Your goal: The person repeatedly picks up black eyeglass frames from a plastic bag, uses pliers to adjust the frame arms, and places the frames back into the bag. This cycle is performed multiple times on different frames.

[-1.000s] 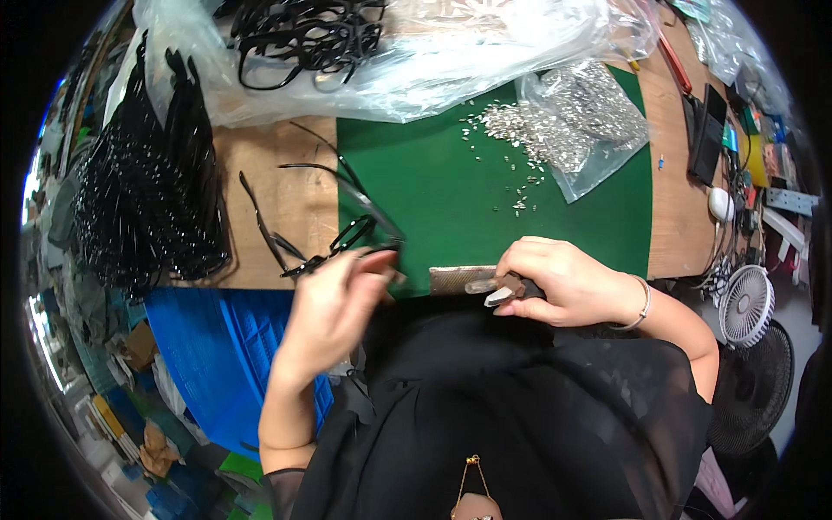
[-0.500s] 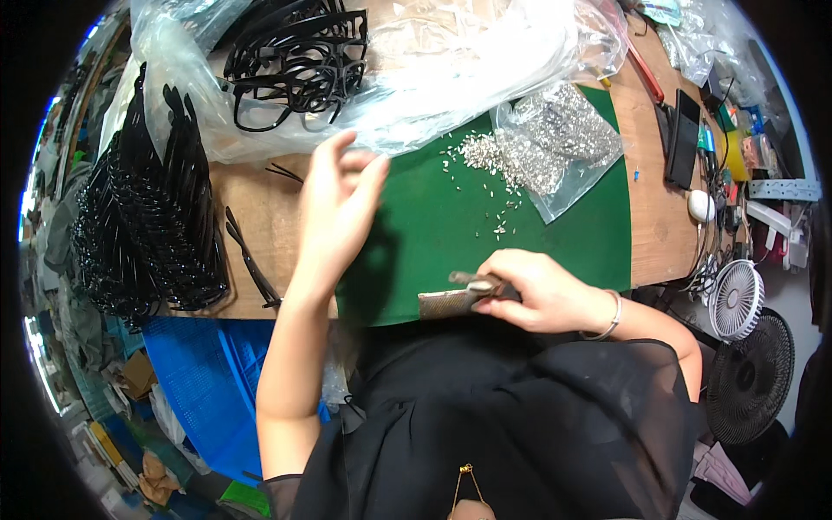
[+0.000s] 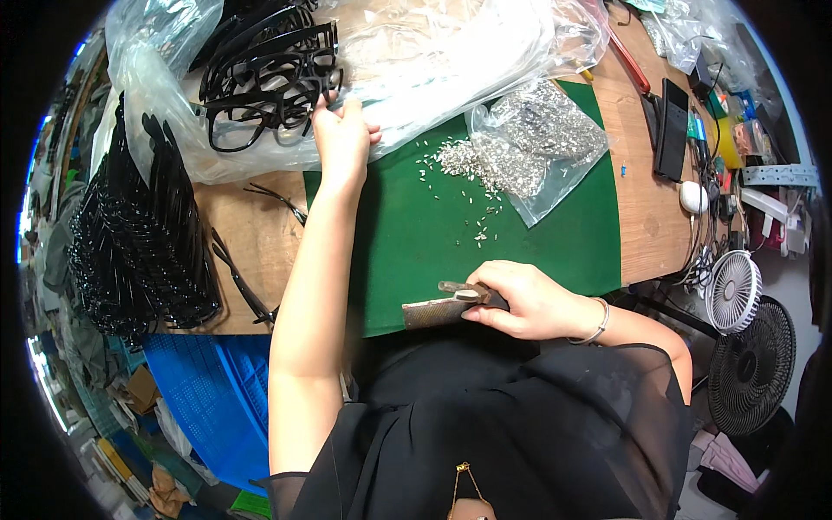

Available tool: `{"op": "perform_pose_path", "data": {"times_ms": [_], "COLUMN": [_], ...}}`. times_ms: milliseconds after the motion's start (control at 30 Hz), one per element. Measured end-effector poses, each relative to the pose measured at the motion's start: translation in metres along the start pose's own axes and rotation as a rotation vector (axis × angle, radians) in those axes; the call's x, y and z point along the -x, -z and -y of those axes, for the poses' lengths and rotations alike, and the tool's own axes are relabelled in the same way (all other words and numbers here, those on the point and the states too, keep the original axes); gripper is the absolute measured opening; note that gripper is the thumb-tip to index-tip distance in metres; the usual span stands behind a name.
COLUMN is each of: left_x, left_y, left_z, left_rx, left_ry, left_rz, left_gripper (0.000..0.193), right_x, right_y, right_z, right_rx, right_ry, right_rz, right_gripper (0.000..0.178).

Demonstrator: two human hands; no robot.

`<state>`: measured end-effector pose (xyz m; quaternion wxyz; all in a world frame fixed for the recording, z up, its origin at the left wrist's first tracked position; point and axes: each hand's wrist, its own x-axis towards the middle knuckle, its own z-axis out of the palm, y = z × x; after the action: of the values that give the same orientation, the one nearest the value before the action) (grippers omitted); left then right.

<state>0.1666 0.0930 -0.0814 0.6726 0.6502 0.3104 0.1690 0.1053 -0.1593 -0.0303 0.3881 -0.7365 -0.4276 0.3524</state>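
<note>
My left hand (image 3: 341, 143) reaches to the right end of a stack of black eyeglass frames (image 3: 273, 108) on clear plastic sheeting, with its fingertips closed at the edge of one frame. Part of that grip is hidden. My right hand (image 3: 526, 301), near the table's front edge, is wrapped round a dark, worn hand tool that looks like pliers (image 3: 472, 295). Its stubby nose points left. Beside the tool's nose, a flat metal piece with a rough, file-like surface (image 3: 431, 314) lies at the edge of the green mat (image 3: 399, 251).
Small silvery metal parts (image 3: 464, 162) spill from a clear bag (image 3: 550, 143) onto the mat. Black glasses temples (image 3: 147, 234) lie heaped at left, with a few loose temples (image 3: 238, 277) alongside. A phone (image 3: 672, 130) and cables lie right. A blue basket (image 3: 199, 399) stands below left.
My left hand has moved forward from above the mat to the stacked eyeglass frames. My right hand still holds the tool in nearly the same place. The whole view has shifted slightly.
</note>
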Motion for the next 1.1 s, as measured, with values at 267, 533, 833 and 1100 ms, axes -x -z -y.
{"op": "perform_pose_path", "data": {"times_ms": [267,533,833,1100], "left_x": [0.088,0.181,0.217,0.21], "left_y": [0.033,0.075,0.043,0.053], "left_z": [-0.055,-0.09,-0.039,-0.033], "left_rx": [-0.079,0.497,0.213,0.234], "left_ry": [-0.43,-0.144,0.082,0.043], "left_rz": [0.085,0.433,0.481,0.47], "left_gripper": [0.026,0.029,0.065,0.085], "right_x": [0.008,0.013,-0.018,-0.024], "right_y": [0.018,-0.001,0.013,0.009], "right_z": [-0.006,-0.019,-0.036,-0.038], "right_rx": [0.116,0.609,0.357,0.486], "right_ry": [-0.083,-0.02,-0.137,-0.138], "right_rz": [-0.078,-0.277,-0.307,-0.254], "right_gripper": [0.02,0.038,0.015,0.015]}}
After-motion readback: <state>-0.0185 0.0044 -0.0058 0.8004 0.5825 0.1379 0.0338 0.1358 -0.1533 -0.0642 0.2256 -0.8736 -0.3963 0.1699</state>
